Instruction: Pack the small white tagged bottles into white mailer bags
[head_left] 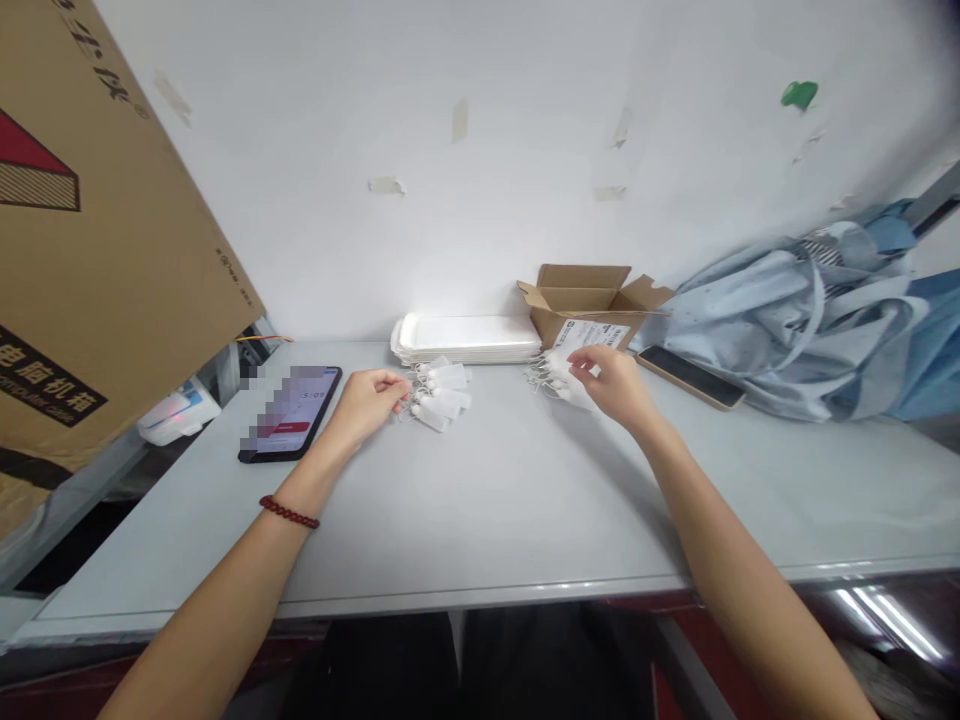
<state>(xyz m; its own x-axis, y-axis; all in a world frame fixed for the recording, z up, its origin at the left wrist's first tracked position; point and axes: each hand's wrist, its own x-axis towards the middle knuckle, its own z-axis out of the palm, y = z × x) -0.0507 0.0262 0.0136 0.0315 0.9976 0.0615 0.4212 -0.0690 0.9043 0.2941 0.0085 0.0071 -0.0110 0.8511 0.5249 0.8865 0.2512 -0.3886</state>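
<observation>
Several small white tags with loops of string (444,398) lie in a loose pile on the table, and my left hand (369,408) is at its left edge. The left fingertips are pinched together at the strings; what they grip is too small to make out. A second pile of white string tags (559,378) lies to the right, by the small cardboard box. Over that pile hovers my right hand (611,382), thumb and forefinger curved with a gap between them. It partly covers the tags below.
Behind the tags stands a stack of flat white envelopes (472,338) beside an open cardboard box (585,305). A lit phone (300,410) lies left, a dark phone (691,377) right. Pale blue fabric bags (795,310) fill the right back; a large carton (112,230) leans at left.
</observation>
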